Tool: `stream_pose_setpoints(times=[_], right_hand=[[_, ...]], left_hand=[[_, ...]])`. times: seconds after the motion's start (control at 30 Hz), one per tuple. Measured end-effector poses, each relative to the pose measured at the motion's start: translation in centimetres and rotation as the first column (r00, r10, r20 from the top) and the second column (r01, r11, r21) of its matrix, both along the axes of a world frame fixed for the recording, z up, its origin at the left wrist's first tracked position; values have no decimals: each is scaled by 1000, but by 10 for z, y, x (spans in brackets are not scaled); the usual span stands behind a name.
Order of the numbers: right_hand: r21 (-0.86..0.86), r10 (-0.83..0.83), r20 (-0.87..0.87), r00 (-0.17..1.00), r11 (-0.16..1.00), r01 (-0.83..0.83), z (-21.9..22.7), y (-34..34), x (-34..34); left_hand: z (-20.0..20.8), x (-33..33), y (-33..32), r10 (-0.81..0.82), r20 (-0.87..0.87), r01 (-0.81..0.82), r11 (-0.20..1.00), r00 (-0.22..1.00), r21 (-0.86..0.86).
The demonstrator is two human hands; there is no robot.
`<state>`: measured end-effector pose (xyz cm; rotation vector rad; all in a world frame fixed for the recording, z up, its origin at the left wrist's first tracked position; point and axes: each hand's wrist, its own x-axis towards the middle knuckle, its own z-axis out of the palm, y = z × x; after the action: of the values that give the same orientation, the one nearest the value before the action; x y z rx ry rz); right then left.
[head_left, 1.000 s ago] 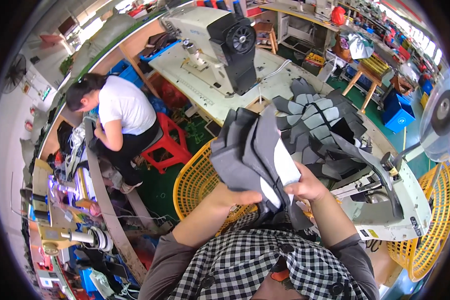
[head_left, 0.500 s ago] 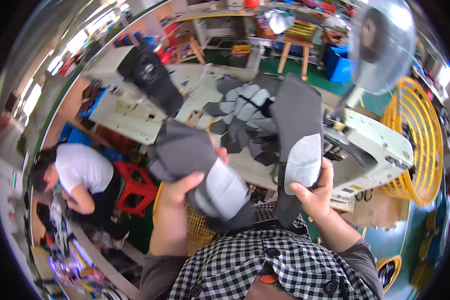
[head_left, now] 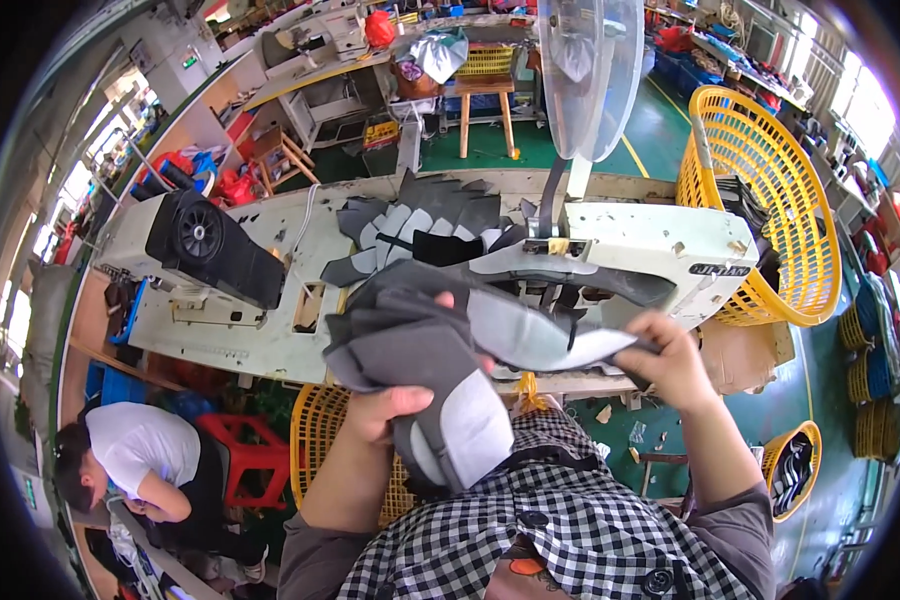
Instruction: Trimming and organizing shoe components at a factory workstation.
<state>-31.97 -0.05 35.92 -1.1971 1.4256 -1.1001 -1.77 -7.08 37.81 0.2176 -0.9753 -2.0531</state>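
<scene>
My left hand (head_left: pixel 395 408) grips a fanned stack of dark grey fabric pieces (head_left: pixel 400 345) with light grey patches, thumb on top and fingertips showing at the far side. My right hand (head_left: pixel 670 365) pinches the right end of one similar fabric piece (head_left: pixel 530 335). That piece stretches sideways from my right hand to the stack, its left end meeting or overlapping the stack. Behind the hands, a pile of matching pieces (head_left: pixel 440 205) lies on the white worktable (head_left: pixel 230 345), beside a sewing machine (head_left: pixel 650 235). Another grey strip lies across the front of the machine.
At left stands another machine with a black wheel cover (head_left: pixel 198 235). A clear fan (head_left: pixel 590 85) rises behind the table. A large yellow basket (head_left: pixel 705 185) stands at right, a smaller one (head_left: pixel 815 435) lower down. Left, a person (head_left: pixel 150 450) bends forward near a red stool (head_left: pixel 245 460).
The single piece in my right hand has swung from upright to sideways, against the stack. The stack in my left hand has moved slightly right. The whole view has shifted.
</scene>
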Motion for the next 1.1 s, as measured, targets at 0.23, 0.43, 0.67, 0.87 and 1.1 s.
stream_pose_setpoints(times=[0.23,0.43,0.67,0.87,1.1], right_hand=[[7,-182,-26,983,983,182,-3,-41,12],[273,-369,576,730,928,253,-14,-65,16],[164,-345,551,759,937,307,-25,-74,14],[92,-385,425,819,919,384,-32,-93,11],[-55,260,738,623,943,-329,-93,-13,39]], left_hand=[[-46,-29,-21,180,26,-180,940,983,289],[-44,-39,-16,238,24,-229,899,971,374],[-50,-37,-24,245,1,-220,867,969,446],[-45,-46,-36,236,52,-237,889,970,393],[-36,-30,-1,230,106,-246,951,968,187]])
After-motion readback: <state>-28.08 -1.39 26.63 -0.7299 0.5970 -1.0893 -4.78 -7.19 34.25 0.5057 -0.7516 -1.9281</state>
